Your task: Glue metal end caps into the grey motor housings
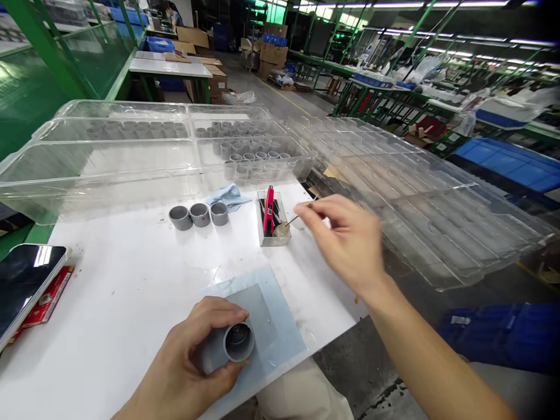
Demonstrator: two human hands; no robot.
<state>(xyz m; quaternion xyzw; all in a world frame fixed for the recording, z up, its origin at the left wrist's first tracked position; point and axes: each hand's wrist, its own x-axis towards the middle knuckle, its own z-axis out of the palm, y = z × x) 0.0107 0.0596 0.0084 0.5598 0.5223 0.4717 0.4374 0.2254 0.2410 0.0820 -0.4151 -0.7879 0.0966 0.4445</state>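
My left hand (192,356) is closed around a grey cylindrical cup (238,348), its opening tilted up towards me. The cup is held over a grey pad (258,303) on a light blue sheet (286,326). At the right, my right hand (350,239) pinches a thin dark rod (294,220). The rod's lower end reaches a yellowish lump (282,230) at the corner of a small clear box (274,242); whether it is stuck in the lump, I cannot tell. A red utility knife (268,210) also stands in that box.
Three grey cups (200,215) stand in a row beside a blue cloth (231,194). Behind them, clear trays (109,169) hold several more cups; another clear tray (437,216) lies at the right. A phone (28,274) rests on a red packet (48,300) at the left.
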